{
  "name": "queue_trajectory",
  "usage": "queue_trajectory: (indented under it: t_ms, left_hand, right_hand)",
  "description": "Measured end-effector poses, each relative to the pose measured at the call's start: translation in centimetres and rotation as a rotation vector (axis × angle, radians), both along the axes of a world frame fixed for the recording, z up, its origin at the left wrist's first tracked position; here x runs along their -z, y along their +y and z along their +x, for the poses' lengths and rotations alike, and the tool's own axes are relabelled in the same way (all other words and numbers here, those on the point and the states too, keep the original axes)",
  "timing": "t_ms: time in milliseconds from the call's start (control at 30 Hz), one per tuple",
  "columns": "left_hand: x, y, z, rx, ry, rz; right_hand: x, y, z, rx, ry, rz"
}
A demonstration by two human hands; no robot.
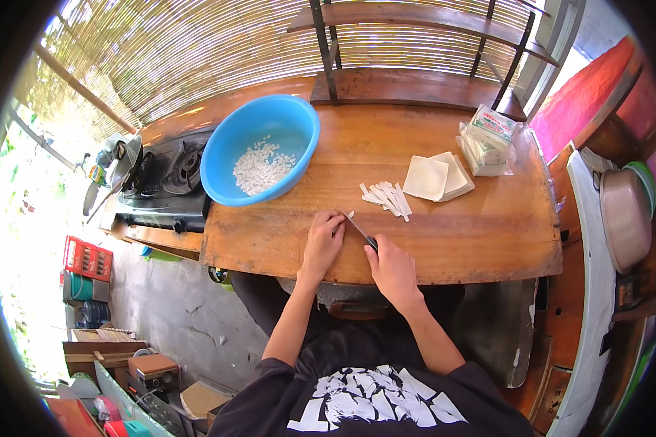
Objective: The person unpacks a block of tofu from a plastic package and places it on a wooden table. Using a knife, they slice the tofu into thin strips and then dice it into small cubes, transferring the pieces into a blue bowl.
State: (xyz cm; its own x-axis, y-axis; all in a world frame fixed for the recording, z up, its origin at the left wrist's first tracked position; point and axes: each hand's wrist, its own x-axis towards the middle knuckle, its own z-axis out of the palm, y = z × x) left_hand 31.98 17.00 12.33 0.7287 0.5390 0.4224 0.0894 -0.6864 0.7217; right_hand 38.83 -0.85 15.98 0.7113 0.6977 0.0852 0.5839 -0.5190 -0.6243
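My right hand (393,270) grips a knife (361,230) by its dark handle, its blade slanting up and left over the wooden tabletop (464,240). Close by, the bent fingers of my left hand (323,240) meet at the blade's tip; they appear to pinch a white strip that they mostly hide. A small white piece (351,214) shows beside the blade. Beyond my hands lies a loose pile of white strips (389,199). Thin, square off-white sheets (426,177) are stacked to its right. At the upper left, a blue basin (292,128) contains many small white cut pieces (262,169).
Printed plastic packets (487,142) sit at the table's right rear, before a wooden shelf rack (393,87). A black gas stove (169,180) stands left of the basin. On the right, a beige tub (626,218) leans near a white ledge (593,262). A red crate (87,258) is on the floor.
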Motion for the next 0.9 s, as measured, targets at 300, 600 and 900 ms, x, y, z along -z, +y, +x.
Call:
queue_trajectory:
  t_ms: [300, 600, 900]
  left_hand:
    - [-0.2, 0.0, 0.2, 0.017, -0.003, 0.102]
    - [-0.8, -0.1, 0.0, 0.027, -0.025, 0.076]
    - [-0.5, 0.2, -0.9, 0.041, 0.007, 0.144]
  right_hand:
    - [0.1, -0.1, -0.9, -0.004, -0.116, -0.051]
    - [0.6, 0.2, -1.3, 0.011, -0.219, -0.101]
    - [-0.3, 0.8, -2.1, 0.014, -0.273, -0.266]
